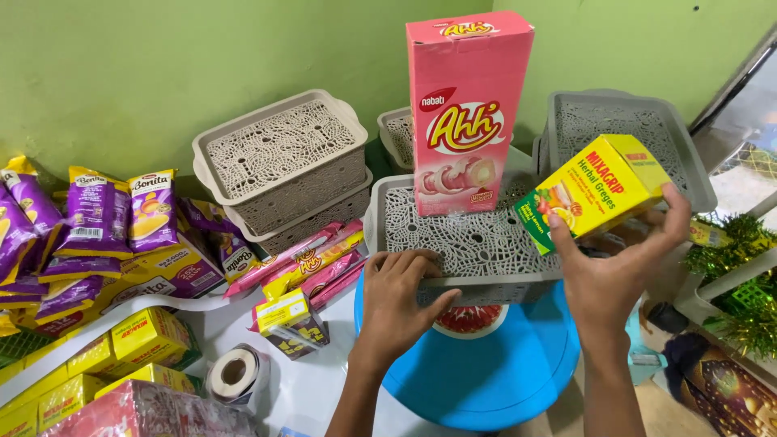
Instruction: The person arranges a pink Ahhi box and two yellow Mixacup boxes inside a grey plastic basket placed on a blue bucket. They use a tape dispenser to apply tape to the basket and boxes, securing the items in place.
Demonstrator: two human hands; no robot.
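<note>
We saw left hand (401, 295) gripping grey basket (469, 235) rim, palm down; right hand (615, 263) raised, clasping yellow box (595, 190).

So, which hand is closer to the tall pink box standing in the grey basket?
Left. The left hand grips the near rim of the grey basket, just below the tall pink box. The right hand is off to its right, holding a yellow box.

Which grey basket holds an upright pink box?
The basket gripped by the left hand, resting on the blue stool; the other baskets show nothing inside.
</note>
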